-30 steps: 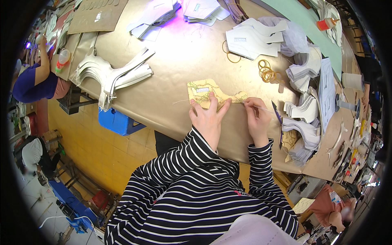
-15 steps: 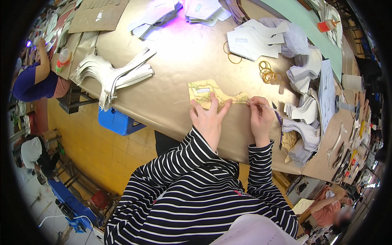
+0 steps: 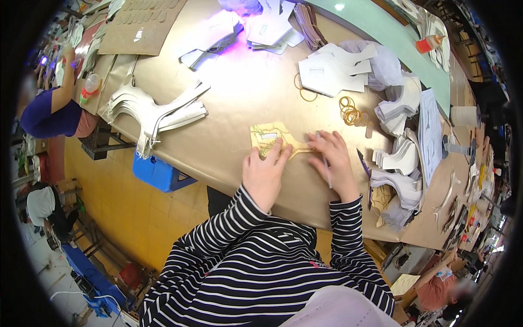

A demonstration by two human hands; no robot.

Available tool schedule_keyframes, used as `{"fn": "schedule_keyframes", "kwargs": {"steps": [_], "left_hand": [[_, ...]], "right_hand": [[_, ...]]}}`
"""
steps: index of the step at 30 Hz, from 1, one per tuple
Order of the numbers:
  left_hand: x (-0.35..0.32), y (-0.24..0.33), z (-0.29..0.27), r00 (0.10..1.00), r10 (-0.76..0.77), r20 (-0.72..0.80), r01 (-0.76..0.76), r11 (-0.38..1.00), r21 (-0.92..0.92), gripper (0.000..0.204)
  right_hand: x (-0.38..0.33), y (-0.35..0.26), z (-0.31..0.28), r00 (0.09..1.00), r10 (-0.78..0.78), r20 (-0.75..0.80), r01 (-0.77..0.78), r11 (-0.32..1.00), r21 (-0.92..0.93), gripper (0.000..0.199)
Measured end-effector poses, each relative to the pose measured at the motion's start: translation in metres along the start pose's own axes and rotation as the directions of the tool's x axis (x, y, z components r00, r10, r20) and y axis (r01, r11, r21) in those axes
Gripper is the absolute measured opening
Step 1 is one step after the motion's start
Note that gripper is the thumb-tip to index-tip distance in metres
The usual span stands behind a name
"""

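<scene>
A yellow cut piece with green markings and a small white rectangle lies flat on the brown-covered table, its narrow arm stretching right. My left hand presses on its lower edge with the fingers spread. Over the narrow right end hovers or rests my right hand, fingers bent; a thin whitish pen-like stick is tucked in it, pointing back toward the wrist. Its tip and exact kind are hidden. A dark purple pen-shaped tool lies just right of that hand.
White cut pieces lie beyond my right hand, near rubber bands. More stacks line the right side. A fanned bundle lies left. A blue stool stands below the table edge. A person sits far left.
My right hand has moved left over the yellow piece's narrow end, and the stick in it has swung to point toward me. My left hand has shifted slightly left and nearer.
</scene>
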State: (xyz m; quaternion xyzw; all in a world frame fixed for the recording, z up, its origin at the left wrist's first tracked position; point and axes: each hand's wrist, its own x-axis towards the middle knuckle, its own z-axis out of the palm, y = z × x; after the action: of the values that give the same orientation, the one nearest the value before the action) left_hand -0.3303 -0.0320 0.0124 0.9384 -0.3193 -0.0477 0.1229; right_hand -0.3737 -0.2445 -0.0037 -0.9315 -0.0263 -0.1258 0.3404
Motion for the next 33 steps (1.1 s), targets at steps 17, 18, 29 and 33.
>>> {"fn": "schedule_keyframes", "kwargs": {"steps": [17,18,29,33], "left_hand": [[0.066,-0.078,-0.021,0.928,-0.303,0.218,0.344,0.468,-0.814,0.027],[0.083,-0.087,-0.023,0.933,-0.319,0.168,0.300,0.430,-0.852,0.024],[0.233,-0.135,-0.004,0.769,-0.524,-0.366,0.024,0.596,-0.802,0.042],[0.198,-0.071,0.026,0.879,-0.222,-0.422,-0.106,0.772,-0.626,0.045]], "right_hand": [[-0.015,0.018,0.005,0.612,0.444,-0.654,-0.164,0.880,0.445,0.018],[-0.015,0.018,0.008,0.637,0.389,-0.666,-0.145,0.908,0.392,0.018],[-0.017,0.010,0.015,0.739,0.255,-0.624,-0.096,0.956,0.277,0.029],[-0.020,0.012,0.018,0.712,0.250,-0.656,-0.081,0.958,0.276,0.023]]}}
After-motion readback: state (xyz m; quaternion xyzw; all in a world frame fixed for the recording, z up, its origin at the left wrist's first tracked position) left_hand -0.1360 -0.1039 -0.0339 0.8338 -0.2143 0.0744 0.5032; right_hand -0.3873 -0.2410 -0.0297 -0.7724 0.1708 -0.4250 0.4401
